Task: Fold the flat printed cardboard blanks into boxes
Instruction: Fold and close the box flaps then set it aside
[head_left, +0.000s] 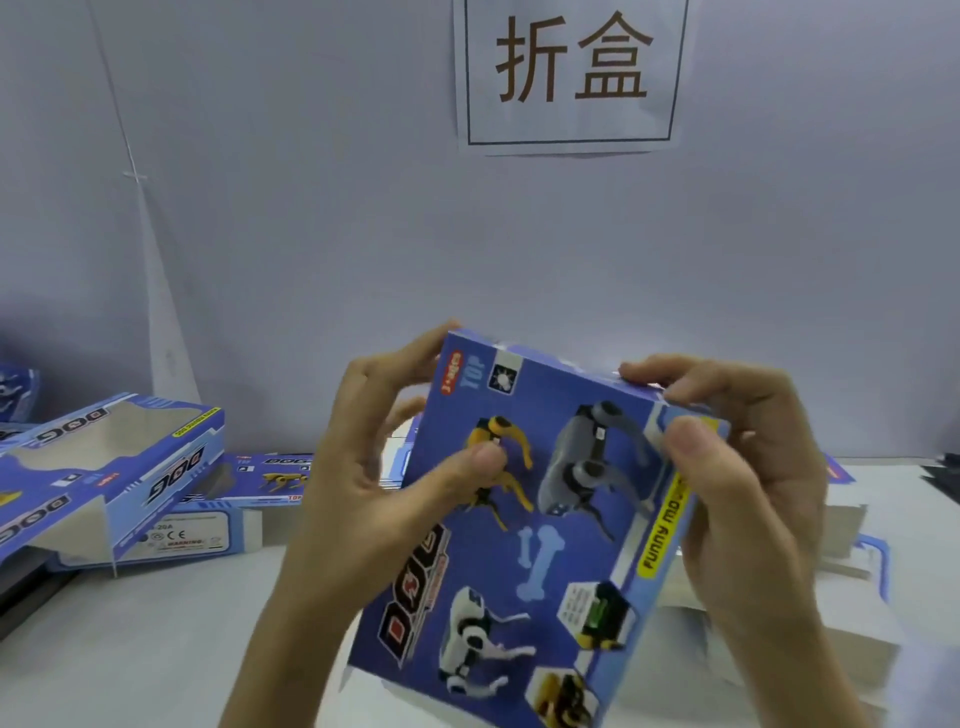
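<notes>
A blue printed cardboard box (524, 530) with robot dogs and a bone on its face is held tilted above the table, its far end raised. My left hand (363, 493) grips its left side, thumb on the printed face and fingers behind the far left corner. My right hand (748, 467) grips the far right corner, thumb on the side panel with the yellow strip and fingers curled over the top edge. Under the box, to the right, lies a stack of flat blanks (779, 613), partly hidden by my right hand.
A folded open box (109, 478) with a window cut-out sits at the left on the white table (156, 649). More blue boxes (260, 499) lie behind it. A paper sign (571, 78) hangs on the wall ahead. A dark object lies at the right edge.
</notes>
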